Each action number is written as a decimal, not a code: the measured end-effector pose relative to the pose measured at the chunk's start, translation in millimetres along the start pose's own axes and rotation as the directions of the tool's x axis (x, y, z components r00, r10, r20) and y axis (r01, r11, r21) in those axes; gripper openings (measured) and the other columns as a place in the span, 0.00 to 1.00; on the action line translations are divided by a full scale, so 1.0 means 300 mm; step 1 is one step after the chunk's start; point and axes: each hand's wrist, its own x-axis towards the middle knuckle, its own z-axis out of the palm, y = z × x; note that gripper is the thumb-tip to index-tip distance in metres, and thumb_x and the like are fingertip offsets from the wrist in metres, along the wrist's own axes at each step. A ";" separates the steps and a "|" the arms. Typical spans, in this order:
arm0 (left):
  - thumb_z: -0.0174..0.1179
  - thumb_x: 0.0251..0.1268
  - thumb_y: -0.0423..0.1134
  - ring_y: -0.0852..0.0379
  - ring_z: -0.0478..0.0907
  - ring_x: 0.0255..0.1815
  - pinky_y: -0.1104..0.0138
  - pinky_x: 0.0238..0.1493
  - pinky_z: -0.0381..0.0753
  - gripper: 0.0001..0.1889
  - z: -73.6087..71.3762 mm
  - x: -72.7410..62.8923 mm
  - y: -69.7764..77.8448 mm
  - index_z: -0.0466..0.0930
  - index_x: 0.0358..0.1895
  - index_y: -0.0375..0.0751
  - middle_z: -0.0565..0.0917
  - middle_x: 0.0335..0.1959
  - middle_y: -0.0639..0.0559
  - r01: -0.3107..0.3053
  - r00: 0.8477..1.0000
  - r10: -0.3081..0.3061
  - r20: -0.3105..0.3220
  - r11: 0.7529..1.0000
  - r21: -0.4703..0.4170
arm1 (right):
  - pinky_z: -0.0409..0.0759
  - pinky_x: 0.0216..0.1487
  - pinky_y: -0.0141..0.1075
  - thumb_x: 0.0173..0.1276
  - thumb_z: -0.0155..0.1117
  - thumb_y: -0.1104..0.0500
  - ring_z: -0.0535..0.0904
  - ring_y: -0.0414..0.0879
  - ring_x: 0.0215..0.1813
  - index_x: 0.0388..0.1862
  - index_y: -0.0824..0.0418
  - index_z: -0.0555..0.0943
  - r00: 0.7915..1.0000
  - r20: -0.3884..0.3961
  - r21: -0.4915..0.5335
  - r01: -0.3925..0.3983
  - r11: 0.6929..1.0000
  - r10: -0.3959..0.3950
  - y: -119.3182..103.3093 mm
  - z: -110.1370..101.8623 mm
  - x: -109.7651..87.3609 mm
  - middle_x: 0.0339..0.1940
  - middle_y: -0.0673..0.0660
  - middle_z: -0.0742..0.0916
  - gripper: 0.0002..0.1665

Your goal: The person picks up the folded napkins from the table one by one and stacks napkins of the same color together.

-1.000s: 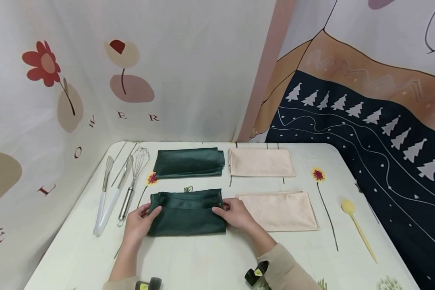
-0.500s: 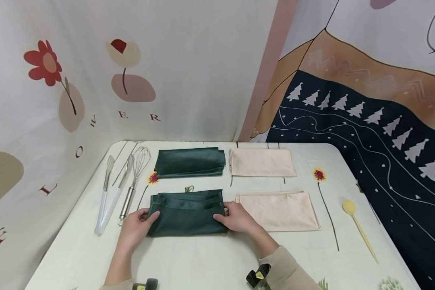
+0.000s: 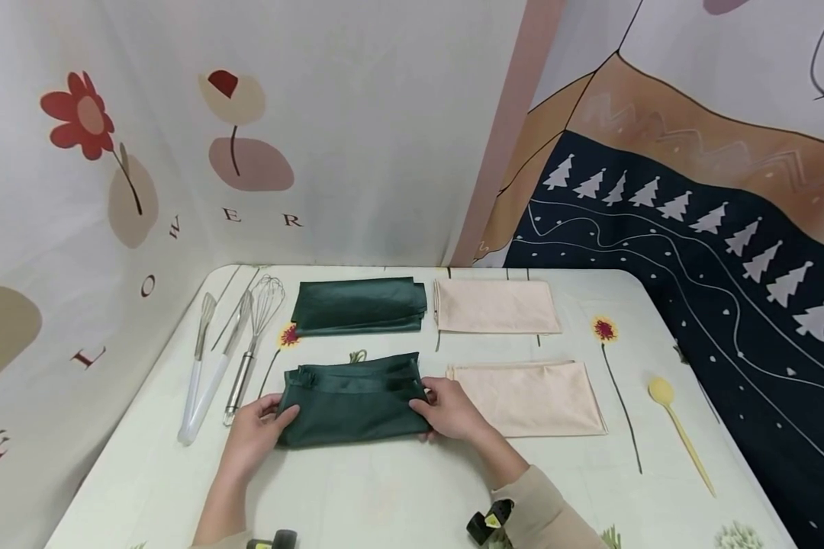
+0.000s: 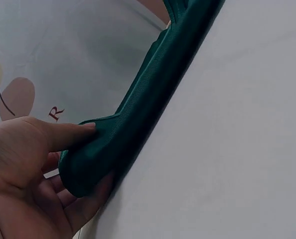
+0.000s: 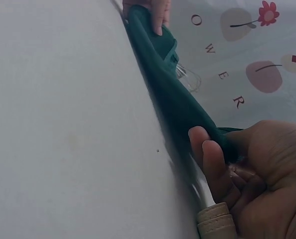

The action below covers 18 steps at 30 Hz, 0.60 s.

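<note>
A folded dark green cloth (image 3: 353,408) lies near the middle of the table, its far side showing loose layered edges. My left hand (image 3: 255,431) pinches its left end, thumb on top and fingers beneath, as the left wrist view shows with the cloth (image 4: 105,142) between them. At the opposite end my right hand (image 3: 453,412) grips the right edge, thumb above. In the right wrist view, fingertips (image 5: 214,157) curl under the cloth (image 5: 173,99), and that end is slightly raised. Parts of the fingers are hidden by the fabric.
Behind lies another folded green cloth (image 3: 358,306). Two folded pale pink cloths (image 3: 497,306) are on the right, the nearer pink cloth (image 3: 529,400) beside my right hand. A whisk (image 3: 250,351) and two long-handled utensils (image 3: 195,374) lie left; a yellow spoon (image 3: 680,435) lies far right.
My left hand has shifted slightly left and down along the cloth's end. The right hand's grip has moved a little nearer the front corner, and the cloth's right end has lifted slightly.
</note>
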 end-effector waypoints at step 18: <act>0.65 0.71 0.43 0.64 0.78 0.38 0.75 0.33 0.77 0.19 0.032 0.053 0.066 0.82 0.56 0.33 0.83 0.52 0.38 -0.021 0.996 0.009 -0.092 0.992 -0.128 | 0.84 0.21 0.38 0.75 0.64 0.60 0.83 0.45 0.18 0.47 0.64 0.85 0.977 -0.205 0.044 0.076 0.996 -0.065 0.017 -0.037 0.021 0.31 0.56 0.88 0.09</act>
